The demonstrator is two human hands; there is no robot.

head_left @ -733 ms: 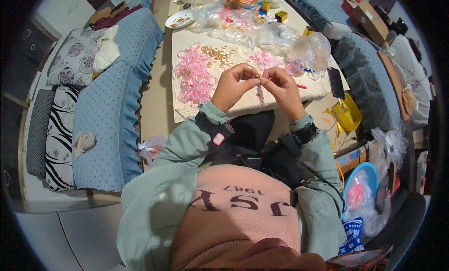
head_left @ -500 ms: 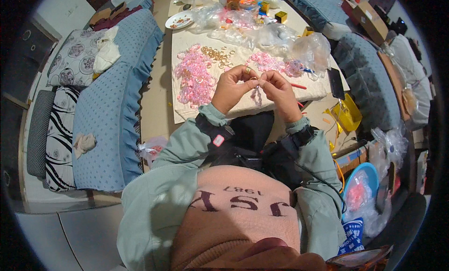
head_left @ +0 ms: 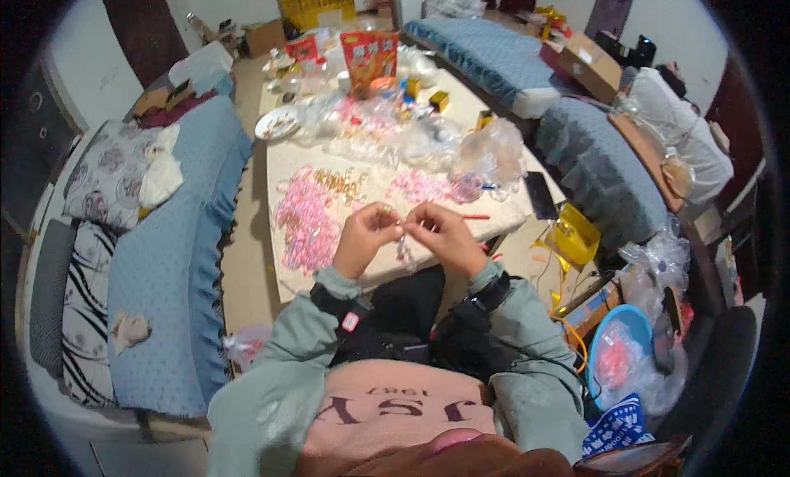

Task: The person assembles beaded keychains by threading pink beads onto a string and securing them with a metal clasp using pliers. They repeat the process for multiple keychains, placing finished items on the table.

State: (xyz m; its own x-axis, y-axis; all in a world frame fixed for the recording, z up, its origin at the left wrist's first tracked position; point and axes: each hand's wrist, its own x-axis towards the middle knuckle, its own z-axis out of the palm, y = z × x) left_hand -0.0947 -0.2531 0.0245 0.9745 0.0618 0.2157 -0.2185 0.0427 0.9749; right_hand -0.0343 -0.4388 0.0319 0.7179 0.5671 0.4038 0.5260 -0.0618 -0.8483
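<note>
Over the near edge of the table, my left hand (head_left: 368, 239) and my right hand (head_left: 444, 235) meet with thumbs and fingers pinched together. From between their fingertips hangs a short pinkish beaded strand (head_left: 405, 253). The exact spot where each hand grips it is too small to make out. To the left of my left hand spreads a large heap of pink beaded strands (head_left: 306, 223). Small gold rings (head_left: 339, 182) lie scattered at its far side. Beyond my right hand is a second pink bead pile (head_left: 420, 186), and a red stick (head_left: 476, 217) lies close by.
Clear plastic bags (head_left: 428, 139), a white plate (head_left: 277, 125) and a red snack pouch (head_left: 369, 64) crowd the table's far part. A black phone (head_left: 541, 195) lies at the right edge, near a yellow basket (head_left: 573, 234). Blue-covered sofas (head_left: 177, 255) flank the table.
The view has tilted up, so the table's far end and the room behind it show more. My hands stay pinched together at the strand, with little change between them.
</note>
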